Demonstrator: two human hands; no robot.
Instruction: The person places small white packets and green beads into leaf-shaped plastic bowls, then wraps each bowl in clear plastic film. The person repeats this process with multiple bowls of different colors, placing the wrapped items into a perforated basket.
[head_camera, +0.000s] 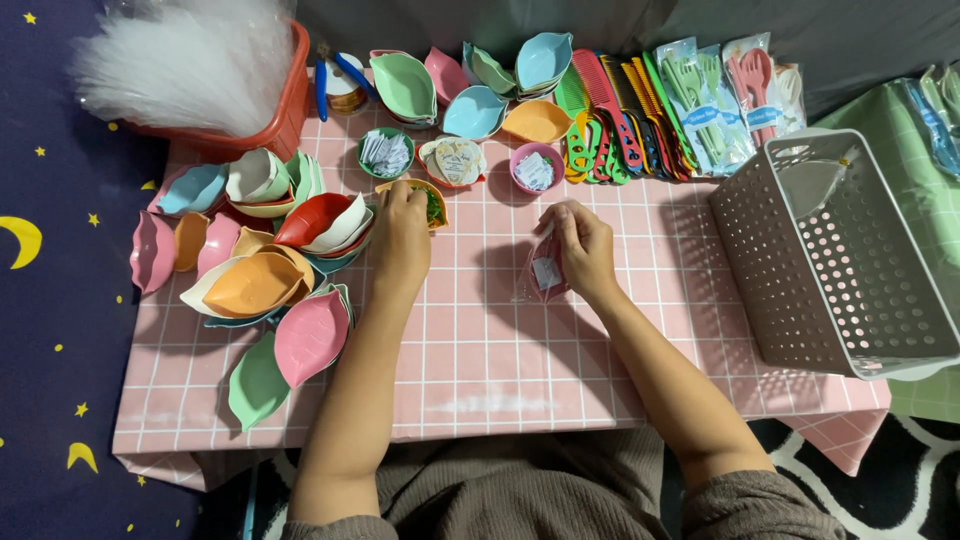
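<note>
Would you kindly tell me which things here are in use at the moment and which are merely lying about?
In use: left hand in the orange bowl; right hand holding a clear packet.
Lying about: leaf-shaped dishes, combs, white basket, red basket.

I count four small round bowls (386, 152) on the bench (480, 350), one white perforated basket (840, 260), one red tub (285, 110), and my two hands (400, 235).

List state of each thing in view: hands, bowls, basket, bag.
Left hand: reaching into the yellow bowl, fingers inside.
Right hand: gripping the clear bag, lifted off the table.
Green bowl: holds paper slips.
Pink bowl: holds paper slips.
Basket: upright, nearly empty.
Leaf dishes: piled loosely.
</note>
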